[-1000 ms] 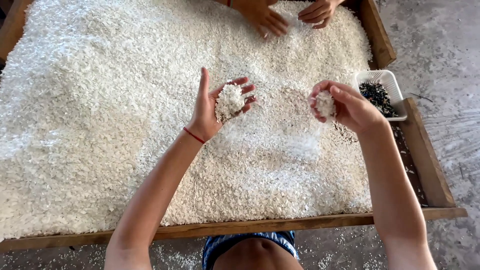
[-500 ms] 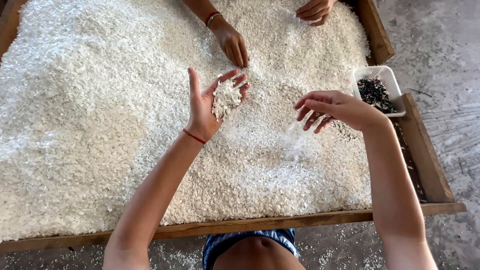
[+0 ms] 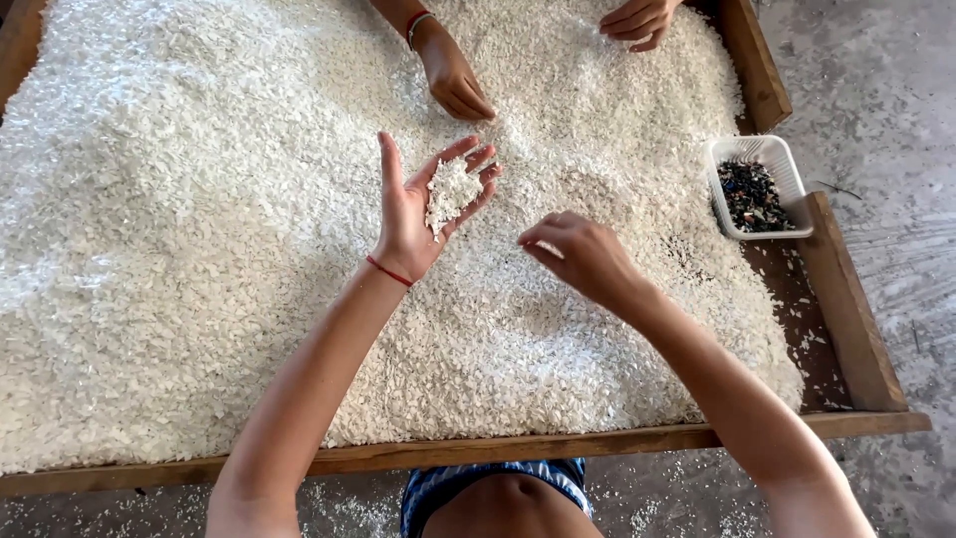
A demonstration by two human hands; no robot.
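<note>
A wide wooden tray [image 3: 597, 440] is covered with a thick layer of white flakes [image 3: 199, 219]. My left hand [image 3: 423, 209] is raised palm up above the layer and cups a small heap of the flakes [image 3: 450, 189]; a red thread sits on its wrist. My right hand [image 3: 578, 254] hovers just right of it, palm down, fingers curled with the fingertips pinched together; whether something is between them I cannot tell.
A small white tub [image 3: 757, 186] of dark bits stands in the tray's right corner. Another person's two hands [image 3: 453, 80] [image 3: 637, 20] reach into the flakes from the far side. Grey concrete floor [image 3: 886, 120] lies to the right.
My right hand dropped its flakes, turned palm down and moved left toward my left hand. My left hand stayed cupped. The other person's nearer hand slid further into the tray.
</note>
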